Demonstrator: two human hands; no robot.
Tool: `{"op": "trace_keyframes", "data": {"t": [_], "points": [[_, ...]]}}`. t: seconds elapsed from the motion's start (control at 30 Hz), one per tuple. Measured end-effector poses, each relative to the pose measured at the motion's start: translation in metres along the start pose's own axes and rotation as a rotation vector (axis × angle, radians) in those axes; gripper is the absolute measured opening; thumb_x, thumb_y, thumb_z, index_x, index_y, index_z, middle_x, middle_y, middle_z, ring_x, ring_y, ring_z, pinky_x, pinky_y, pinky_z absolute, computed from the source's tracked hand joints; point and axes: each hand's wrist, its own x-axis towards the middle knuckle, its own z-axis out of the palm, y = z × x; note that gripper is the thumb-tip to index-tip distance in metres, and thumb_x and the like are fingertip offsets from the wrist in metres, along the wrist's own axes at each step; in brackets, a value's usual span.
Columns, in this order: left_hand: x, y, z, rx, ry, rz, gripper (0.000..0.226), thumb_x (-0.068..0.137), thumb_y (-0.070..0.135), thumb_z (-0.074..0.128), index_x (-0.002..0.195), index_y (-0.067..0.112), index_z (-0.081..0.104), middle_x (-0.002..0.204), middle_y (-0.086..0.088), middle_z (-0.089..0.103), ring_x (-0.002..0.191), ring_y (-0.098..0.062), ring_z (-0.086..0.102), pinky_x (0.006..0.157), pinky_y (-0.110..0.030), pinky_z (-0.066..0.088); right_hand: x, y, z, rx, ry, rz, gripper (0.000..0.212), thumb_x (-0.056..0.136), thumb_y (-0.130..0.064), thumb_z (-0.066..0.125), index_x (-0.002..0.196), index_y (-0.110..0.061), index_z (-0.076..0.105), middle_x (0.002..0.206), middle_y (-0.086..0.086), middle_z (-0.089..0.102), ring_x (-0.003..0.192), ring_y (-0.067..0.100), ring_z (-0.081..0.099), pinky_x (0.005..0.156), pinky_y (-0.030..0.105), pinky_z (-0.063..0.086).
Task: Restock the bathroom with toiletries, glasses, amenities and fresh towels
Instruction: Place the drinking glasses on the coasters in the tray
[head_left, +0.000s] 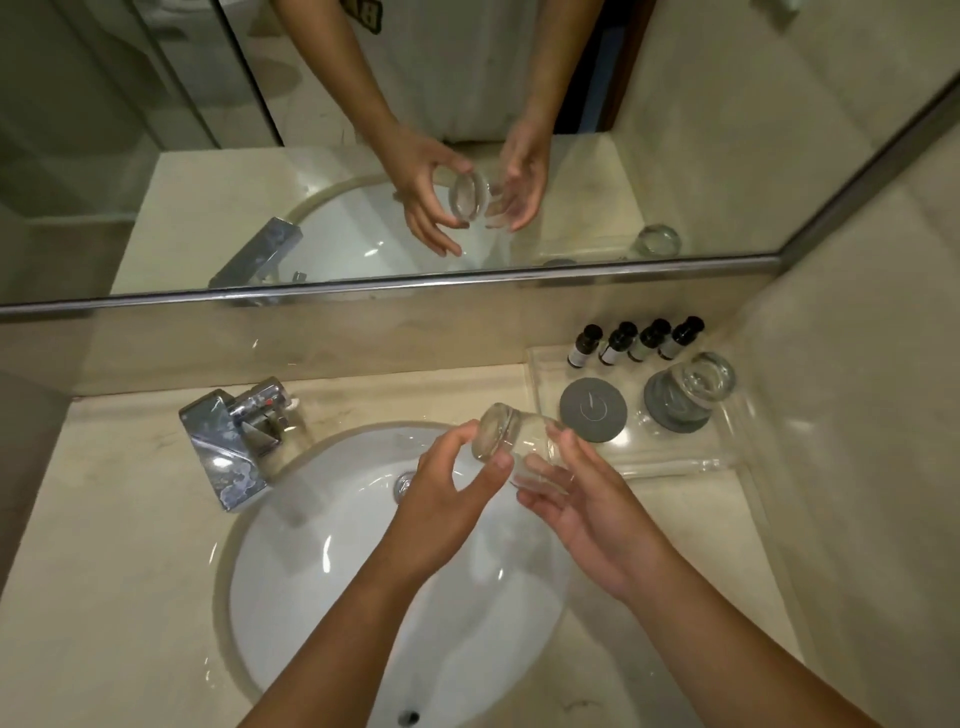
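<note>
A clear drinking glass (511, 441) lies on its side in the air above the far right part of the white sink (322, 561), its thick base pointing left and away. My left hand (447, 493) pinches the base end between thumb and fingers. My right hand (576, 499) cups the mouth end from below with fingers spread. On the clear tray (675, 462) at the right, a second glass (698, 387) stands upside down on a grey coaster, and a bare grey coaster (592, 408) lies beside it. Several small dark toiletry bottles (634, 340) line the tray's back.
A chrome tap (234, 436) stands at the sink's far left on the beige stone counter (104, 519). A wide mirror (363, 130) with a metal lower rim runs above the backsplash and reflects my hands and the glass. A tiled wall (857, 467) closes the right side.
</note>
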Motion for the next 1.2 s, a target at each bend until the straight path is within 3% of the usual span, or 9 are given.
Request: {"op": "trace_keyframes", "data": {"t": [0.17, 0.33, 0.43, 0.53, 0.67, 0.87, 0.97, 1.1, 1.2], "points": [[-0.002, 0.013, 0.012, -0.003, 0.032, 0.099, 0.047, 0.088, 0.067, 0.064, 0.13, 0.046, 0.057, 0.148, 0.028, 0.048, 0.14, -0.001, 0.041, 0.119, -0.04, 0.036, -0.011, -0.006, -0.018, -0.005, 0.001, 0.035, 0.051, 0.087, -0.047, 0.068, 0.133, -0.026, 0.064, 0.126, 0.017, 0.071, 0.115, 0.032, 0.071, 0.095, 0.044, 0.056], [0.002, 0.025, 0.022, 0.141, 0.087, 0.245, 0.04, 0.088, 0.049, 0.073, 0.123, 0.045, 0.055, 0.144, 0.027, 0.049, 0.134, 0.004, 0.044, 0.112, -0.027, 0.038, -0.015, -0.007, -0.047, -0.256, -0.069, -0.025, 0.073, 0.068, -0.06, 0.09, 0.134, -0.043, 0.065, 0.136, -0.003, 0.067, 0.129, 0.015, 0.062, 0.104, 0.04, 0.052], [0.012, 0.028, 0.03, 0.317, 0.08, 0.395, 0.052, 0.08, 0.061, 0.072, 0.126, 0.043, 0.054, 0.145, 0.025, 0.047, 0.135, 0.001, 0.043, 0.11, -0.031, 0.036, -0.019, -0.013, -0.055, -0.553, -0.062, -0.154, 0.082, 0.072, -0.045, 0.091, 0.143, -0.053, 0.051, 0.146, -0.025, 0.055, 0.138, -0.006, 0.048, 0.111, 0.027, 0.045], [0.021, 0.032, 0.043, 0.453, 0.058, 0.505, 0.061, 0.077, 0.065, 0.069, 0.13, 0.037, 0.056, 0.147, 0.021, 0.046, 0.136, -0.003, 0.041, 0.11, -0.032, 0.033, -0.015, -0.019, -0.054, -0.82, 0.015, -0.334, 0.081, 0.078, -0.026, 0.092, 0.142, -0.05, 0.049, 0.136, -0.033, 0.059, 0.13, -0.011, 0.051, 0.102, 0.013, 0.044], [0.035, 0.039, 0.061, 0.477, 0.068, 0.604, 0.064, 0.077, 0.056, 0.076, 0.134, 0.034, 0.057, 0.147, 0.016, 0.048, 0.135, -0.007, 0.043, 0.11, -0.031, 0.032, -0.002, -0.024, -0.06, -0.85, 0.18, -0.453, 0.076, 0.076, -0.003, 0.086, 0.134, -0.042, 0.056, 0.123, -0.024, 0.067, 0.113, -0.007, 0.062, 0.089, 0.006, 0.045], [0.062, 0.036, 0.078, 0.453, -0.041, 0.447, 0.087, 0.081, 0.073, 0.065, 0.154, 0.036, 0.033, 0.153, 0.018, 0.041, 0.141, -0.004, 0.029, 0.115, -0.032, 0.023, 0.023, -0.036, -0.071, -0.833, 0.325, -0.509, 0.069, 0.074, -0.013, 0.091, 0.132, -0.033, 0.059, 0.117, -0.016, 0.069, 0.107, -0.004, 0.064, 0.086, 0.007, 0.046], [0.076, 0.029, 0.081, 0.436, -0.075, 0.328, 0.095, 0.082, 0.081, 0.05, 0.159, 0.034, 0.024, 0.157, 0.013, 0.041, 0.147, -0.013, 0.029, 0.121, -0.042, 0.023, 0.043, -0.042, -0.072, -0.846, 0.359, -0.49, 0.069, 0.074, -0.016, 0.092, 0.132, -0.034, 0.058, 0.119, -0.017, 0.067, 0.108, -0.007, 0.062, 0.091, 0.012, 0.048], [0.088, 0.029, 0.082, 0.425, -0.099, 0.29, 0.084, 0.085, 0.075, 0.05, 0.157, 0.038, 0.027, 0.154, 0.016, 0.045, 0.146, -0.013, 0.03, 0.119, -0.04, 0.023, 0.066, -0.041, -0.075, -0.912, 0.345, -0.503, 0.074, 0.073, -0.021, 0.092, 0.137, -0.032, 0.056, 0.128, -0.01, 0.065, 0.117, 0.005, 0.063, 0.102, 0.034, 0.054], [0.091, 0.032, 0.082, 0.415, -0.094, 0.31, 0.066, 0.088, 0.065, 0.057, 0.148, 0.046, 0.037, 0.143, 0.019, 0.052, 0.139, -0.012, 0.035, 0.111, -0.033, 0.023, 0.073, -0.041, -0.076, -0.943, 0.349, -0.524, 0.075, 0.074, -0.022, 0.092, 0.139, -0.027, 0.055, 0.128, -0.009, 0.063, 0.116, 0.004, 0.063, 0.102, 0.033, 0.054]]}}
